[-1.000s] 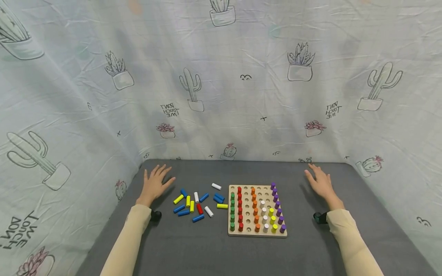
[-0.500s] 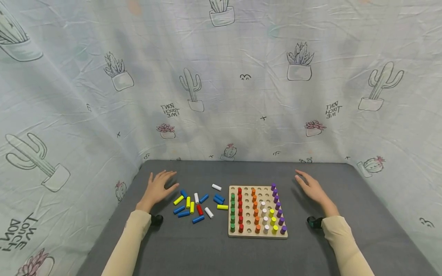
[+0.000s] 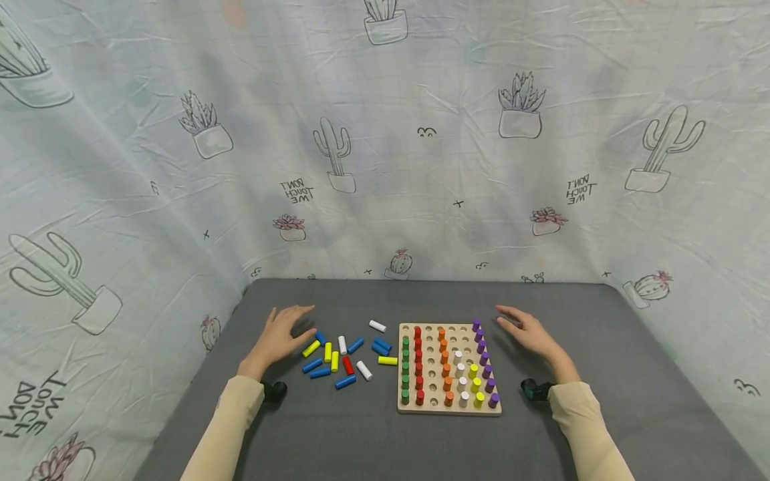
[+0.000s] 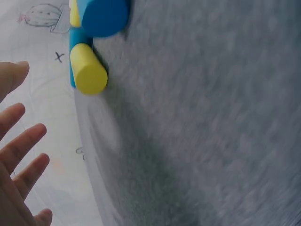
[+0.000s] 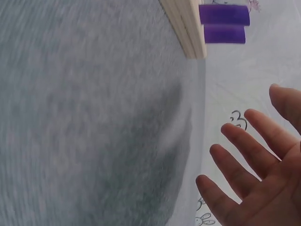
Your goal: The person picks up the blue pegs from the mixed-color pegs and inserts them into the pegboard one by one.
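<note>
Hovering left hand [image 3: 278,339], fingers apart, near smooth cylindrical pegs [image 3: 335,361] | right hand [image 3: 535,337], fingers apart, near pale wooden pegboard [image 3: 448,411]

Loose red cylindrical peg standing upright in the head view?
No, the loose red cylindrical peg lies on its side on the grey tabletop, left of the wooden pegboard.

Curtained booth (cactus-print cloth [image 3: 385,167], grey table [image 3: 337,437])

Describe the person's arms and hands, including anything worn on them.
Both arms wear plain cream long sleeves, the left sleeve and right sleeve ending around the wrists. A small, dark, rounded wrist camera sits at the inner side of each wrist, left and right. The left hand and right hand are bare, without gloves.
</note>
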### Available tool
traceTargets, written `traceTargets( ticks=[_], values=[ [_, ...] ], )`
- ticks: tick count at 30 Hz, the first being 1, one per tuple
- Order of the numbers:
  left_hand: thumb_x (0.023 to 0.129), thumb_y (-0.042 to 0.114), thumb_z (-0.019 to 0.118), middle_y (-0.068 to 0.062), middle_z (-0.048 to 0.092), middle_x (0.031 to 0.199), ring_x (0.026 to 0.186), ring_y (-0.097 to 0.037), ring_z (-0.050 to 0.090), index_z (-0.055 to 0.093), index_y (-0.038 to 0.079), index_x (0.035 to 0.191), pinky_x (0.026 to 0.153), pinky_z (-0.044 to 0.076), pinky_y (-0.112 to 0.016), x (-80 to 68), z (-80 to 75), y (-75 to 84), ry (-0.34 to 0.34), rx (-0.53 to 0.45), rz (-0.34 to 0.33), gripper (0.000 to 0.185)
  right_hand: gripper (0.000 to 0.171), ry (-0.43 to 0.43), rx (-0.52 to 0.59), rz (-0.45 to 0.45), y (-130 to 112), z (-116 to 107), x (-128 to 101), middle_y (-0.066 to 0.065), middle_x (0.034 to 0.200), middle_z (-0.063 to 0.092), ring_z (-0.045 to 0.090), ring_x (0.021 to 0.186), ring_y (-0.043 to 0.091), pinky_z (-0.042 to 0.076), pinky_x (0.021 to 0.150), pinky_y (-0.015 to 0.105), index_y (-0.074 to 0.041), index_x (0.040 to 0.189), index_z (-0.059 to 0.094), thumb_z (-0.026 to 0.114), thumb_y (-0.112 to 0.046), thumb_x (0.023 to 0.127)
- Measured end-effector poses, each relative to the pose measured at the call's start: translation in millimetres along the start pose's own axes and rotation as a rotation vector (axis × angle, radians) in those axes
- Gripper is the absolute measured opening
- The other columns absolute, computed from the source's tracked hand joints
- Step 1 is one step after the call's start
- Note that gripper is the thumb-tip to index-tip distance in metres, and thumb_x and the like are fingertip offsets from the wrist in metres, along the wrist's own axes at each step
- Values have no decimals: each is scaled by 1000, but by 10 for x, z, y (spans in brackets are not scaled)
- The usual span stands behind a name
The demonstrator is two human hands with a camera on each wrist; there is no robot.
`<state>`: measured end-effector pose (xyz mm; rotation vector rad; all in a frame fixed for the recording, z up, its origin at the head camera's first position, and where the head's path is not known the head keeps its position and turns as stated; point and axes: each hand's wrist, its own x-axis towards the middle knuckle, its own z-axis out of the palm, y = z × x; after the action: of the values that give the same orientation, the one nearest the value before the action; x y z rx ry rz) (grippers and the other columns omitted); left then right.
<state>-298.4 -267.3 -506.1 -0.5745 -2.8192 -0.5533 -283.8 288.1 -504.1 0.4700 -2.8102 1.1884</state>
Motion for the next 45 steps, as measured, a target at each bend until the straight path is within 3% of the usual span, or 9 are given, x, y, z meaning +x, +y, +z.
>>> traceTargets(
  ticks=[15, 22, 34, 40, 45],
  values=[
    [84, 30, 68, -7, 58, 121, 120, -32, 46, 62, 16, 120, 104, 12, -67, 33, 60, 180, -60, 5, 143, 39, 42, -41, 74, -74, -7, 141, -1, 27, 129, 50, 49, 116, 43, 40, 94, 56, 8, 131, 45, 49, -17, 97],
    [84, 30, 68, -6, 59, 116, 117, -30, 47, 66, 18, 111, 105, 14, -66, 45, 70, 216, -112, 55, 131, 30, 39, -28, 66, -84, -33, 182, -18, 28, 126, 52, 52, 112, 42, 43, 91, 53, 9, 128, 48, 50, -13, 96],
    [80, 20, 69, -3, 59, 111, 114, -28, 48, 69, 22, 102, 105, 15, -65, 48, 153, 186, -122, 84, 120, 22, 37, -39, 75, -115, -9, 248, -35, 25, 122, 56, 57, 107, 38, 48, 87, 46, 7, 125, 52, 55, -11, 93],
    [79, 19, 68, -3, 59, 112, 114, -27, 48, 69, 23, 100, 105, 16, -65, 79, 180, 193, -135, 108, 115, 21, 41, -103, 90, -100, 5, 272, -22, 25, 122, 55, 55, 109, 39, 46, 90, 49, 6, 127, 51, 58, -16, 92],
    [79, 19, 69, -3, 60, 111, 113, -28, 49, 69, 23, 99, 105, 17, -65, 101, 197, 219, -131, 121, 118, 21, 42, -99, 93, -97, 38, 300, -17, 25, 119, 54, 53, 106, 41, 45, 88, 52, 7, 125, 52, 61, -12, 89]
  ],
)
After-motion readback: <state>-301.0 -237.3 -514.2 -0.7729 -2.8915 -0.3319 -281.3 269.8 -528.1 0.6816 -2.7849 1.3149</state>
